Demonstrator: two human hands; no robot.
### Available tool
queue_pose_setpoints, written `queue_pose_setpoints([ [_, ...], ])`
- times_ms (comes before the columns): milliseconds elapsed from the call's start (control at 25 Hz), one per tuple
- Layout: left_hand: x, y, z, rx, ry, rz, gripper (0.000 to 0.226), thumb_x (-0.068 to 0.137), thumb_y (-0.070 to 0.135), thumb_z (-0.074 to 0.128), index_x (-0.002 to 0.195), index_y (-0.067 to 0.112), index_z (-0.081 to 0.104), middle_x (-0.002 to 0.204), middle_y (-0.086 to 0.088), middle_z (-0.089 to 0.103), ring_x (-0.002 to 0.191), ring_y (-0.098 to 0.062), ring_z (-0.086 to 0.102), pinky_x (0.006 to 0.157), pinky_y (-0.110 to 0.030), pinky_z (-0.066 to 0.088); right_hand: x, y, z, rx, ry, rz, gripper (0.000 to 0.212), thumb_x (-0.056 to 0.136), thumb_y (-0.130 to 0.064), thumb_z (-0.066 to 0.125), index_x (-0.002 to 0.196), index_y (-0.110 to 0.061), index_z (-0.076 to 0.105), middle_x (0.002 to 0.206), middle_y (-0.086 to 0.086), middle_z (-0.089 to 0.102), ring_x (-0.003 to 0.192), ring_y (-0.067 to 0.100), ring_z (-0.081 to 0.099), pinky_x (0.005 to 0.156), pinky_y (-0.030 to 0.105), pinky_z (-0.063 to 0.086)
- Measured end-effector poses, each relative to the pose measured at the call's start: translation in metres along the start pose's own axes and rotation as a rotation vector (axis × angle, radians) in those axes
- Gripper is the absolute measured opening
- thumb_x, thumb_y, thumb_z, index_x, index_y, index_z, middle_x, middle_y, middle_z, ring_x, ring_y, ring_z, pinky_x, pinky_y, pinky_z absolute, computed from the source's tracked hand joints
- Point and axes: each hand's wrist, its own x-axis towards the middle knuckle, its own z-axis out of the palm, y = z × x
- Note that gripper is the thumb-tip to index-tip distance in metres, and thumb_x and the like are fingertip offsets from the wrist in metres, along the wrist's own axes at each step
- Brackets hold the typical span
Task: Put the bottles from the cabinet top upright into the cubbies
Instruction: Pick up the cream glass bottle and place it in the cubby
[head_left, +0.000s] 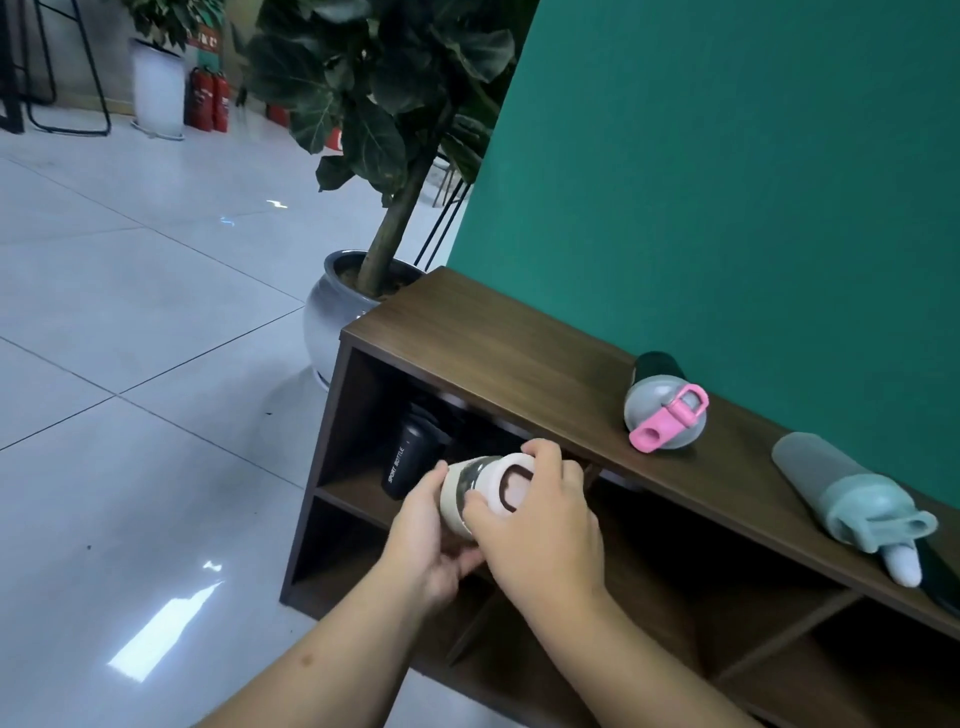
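Both my hands hold a cream bottle with a pale pink lid in front of the upper left cubby of the dark wooden cabinet. My left hand grips its body from below and my right hand wraps its lid end. The bottle is tilted. A black sport bottle stands upright inside that upper left cubby. On the cabinet top lie a dark green bottle with a grey lid and pink strap and a grey-green bottle with a teal lid, both on their sides.
A potted plant in a round grey pot stands just left of the cabinet. A green wall rises behind the cabinet top. Glossy tiled floor spreads to the left. Lower cubbies show dark interiors. Fire extinguishers stand far back.
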Motion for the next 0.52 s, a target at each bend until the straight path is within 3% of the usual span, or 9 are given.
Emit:
queue_pose_setpoints([
  [160,0.041,-0.013,-0.025,0.011,0.120,-0.142,0.047,0.102,0.045,0.067,0.132,0.008,0.072,0.116,-0.019,0.077,0.089,-0.031,0.075,0.043,-0.040,0.061,0.021,0.026,0.064,0.002,-0.015,0.069,0.075,0.084,-0.059,0.068,0.145,-0.029,0.035,0.133,0.005,0.050,0.113,0.027,0.063,0.088,0.037,0.058],
  [280,0.079,-0.018,-0.024,0.205,0.180,-0.138,0.046,0.106,0.048,0.060,0.126,0.009,0.073,0.103,-0.016,0.077,0.078,-0.030,0.074,0.041,-0.034,0.059,0.048,0.042,0.094,0.087,-0.035,0.116,0.074,0.088,-0.050,0.072,0.149,-0.025,0.038,0.135,0.008,0.045,0.110,0.029,0.064,0.089,0.036,0.058],
  [440,0.125,-0.013,-0.011,0.366,0.201,-0.108,0.051,0.104,0.059,0.052,0.125,0.018,0.073,0.113,-0.012,0.080,0.086,-0.030,0.076,0.061,-0.038,0.061,0.087,0.060,0.122,0.140,-0.003,0.158,0.076,0.085,-0.043,0.078,0.150,-0.022,0.045,0.138,0.010,0.045,0.109,0.033,0.065,0.092,0.041,0.058],
  [520,0.129,-0.006,-0.007,0.373,0.155,-0.095,0.048,0.106,0.062,0.044,0.118,0.023,0.070,0.114,-0.010,0.078,0.090,-0.028,0.073,0.064,-0.038,0.057,0.101,0.065,0.133,0.153,-0.006,0.164,0.075,0.086,-0.042,0.078,0.150,-0.020,0.046,0.138,0.012,0.044,0.110,0.035,0.065,0.093,0.043,0.058],
])
